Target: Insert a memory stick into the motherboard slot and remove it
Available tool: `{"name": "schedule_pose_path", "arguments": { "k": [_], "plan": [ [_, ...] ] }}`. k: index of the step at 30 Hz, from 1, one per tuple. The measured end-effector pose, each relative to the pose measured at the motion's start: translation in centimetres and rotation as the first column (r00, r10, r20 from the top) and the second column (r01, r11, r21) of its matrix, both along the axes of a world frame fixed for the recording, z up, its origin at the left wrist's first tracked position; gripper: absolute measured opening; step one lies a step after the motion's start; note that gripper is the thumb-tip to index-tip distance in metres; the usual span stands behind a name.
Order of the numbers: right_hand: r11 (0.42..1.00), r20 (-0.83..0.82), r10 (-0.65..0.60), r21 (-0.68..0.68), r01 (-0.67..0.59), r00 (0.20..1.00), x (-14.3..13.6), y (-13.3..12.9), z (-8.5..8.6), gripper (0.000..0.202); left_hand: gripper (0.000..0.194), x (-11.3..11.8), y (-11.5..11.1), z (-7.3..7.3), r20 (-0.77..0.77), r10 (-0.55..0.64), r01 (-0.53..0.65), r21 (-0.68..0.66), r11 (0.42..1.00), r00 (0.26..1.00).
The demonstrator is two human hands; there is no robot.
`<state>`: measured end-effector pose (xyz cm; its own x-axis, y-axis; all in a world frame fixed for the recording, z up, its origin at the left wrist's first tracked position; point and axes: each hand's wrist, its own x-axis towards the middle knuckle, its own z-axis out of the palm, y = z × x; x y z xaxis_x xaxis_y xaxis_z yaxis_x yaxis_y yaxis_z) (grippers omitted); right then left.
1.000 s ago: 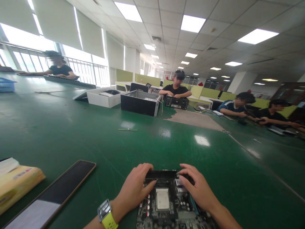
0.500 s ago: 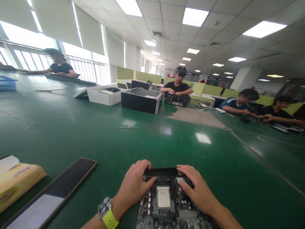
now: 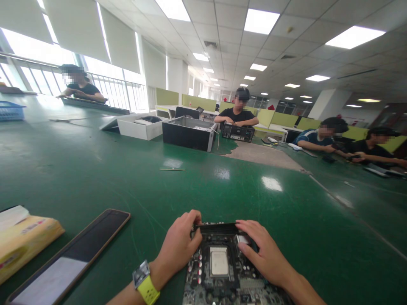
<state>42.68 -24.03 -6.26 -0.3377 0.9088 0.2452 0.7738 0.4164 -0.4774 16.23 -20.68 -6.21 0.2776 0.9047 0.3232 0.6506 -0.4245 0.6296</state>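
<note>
A dark circuit board (image 3: 238, 288) with a square silver chip (image 3: 219, 262) lies on the green table at the bottom centre. Along its far edge runs a thin black strip (image 3: 218, 229). My left hand (image 3: 182, 237) pinches the strip's left end between thumb and fingers; a watch with a yellow-green band (image 3: 146, 284) is on that wrist. At the strip's right end are the fingertips of my right hand (image 3: 262, 250), its thumb bent over a pale connector block (image 3: 243, 240) at the board's upper right.
To the left on the green table (image 3: 133, 178) lie a phone (image 3: 76, 254) and a tissue pack (image 3: 28, 241). Farther off stand a white box (image 3: 140, 128) and an open computer case (image 3: 186, 137). Several people sit around the table.
My left thumb has drawn back from the board toward the fingers. The black strip looks raised or tilted, with board parts now showing behind it. My right hand has barely moved.
</note>
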Motion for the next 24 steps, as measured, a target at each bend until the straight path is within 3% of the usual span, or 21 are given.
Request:
{"name": "schedule_pose_path", "arguments": {
  "k": [12, 16, 18, 21, 24],
  "plan": [
    [1.000, 0.008, -0.018, -0.016, 0.019, 1.000, -0.2, -0.1, 0.3, 0.039, 0.013, 0.1, 0.0, 0.2, -0.004, -0.010, 0.010, 0.014, 1.000, 1.000],
    [1.000, 0.000, -0.024, -0.001, 0.024, 1.000, -0.2, -0.1, 0.3, 0.039, 0.014, 0.0, 0.0, 0.3, 0.030, 0.010, -0.014, 0.130, 0.991, 0.999],
    [1.000, -0.005, -0.026, 0.006, 0.026, 1.000, -0.2, -0.1, 0.3, 0.039, 0.013, 0.0, -0.5, 1.4, 0.079, 0.028, -0.046, 0.240, 0.970, 0.996],
    [1.000, -0.018, -0.025, 0.002, 0.026, 1.000, -0.2, 0.1, 0.2, 0.039, 0.011, 0.0, -2.5, 4.7, 0.135, 0.027, -0.073, 0.354, 0.932, 0.991],
    [1.000, -0.036, -0.026, 0.014, 0.026, 0.999, -0.2, 0.2, 0.1, 0.038, 0.016, -0.5, -5.5, 7.8, 0.079, -0.023, -0.002, 0.306, 0.952, 0.997]
  ]
}}
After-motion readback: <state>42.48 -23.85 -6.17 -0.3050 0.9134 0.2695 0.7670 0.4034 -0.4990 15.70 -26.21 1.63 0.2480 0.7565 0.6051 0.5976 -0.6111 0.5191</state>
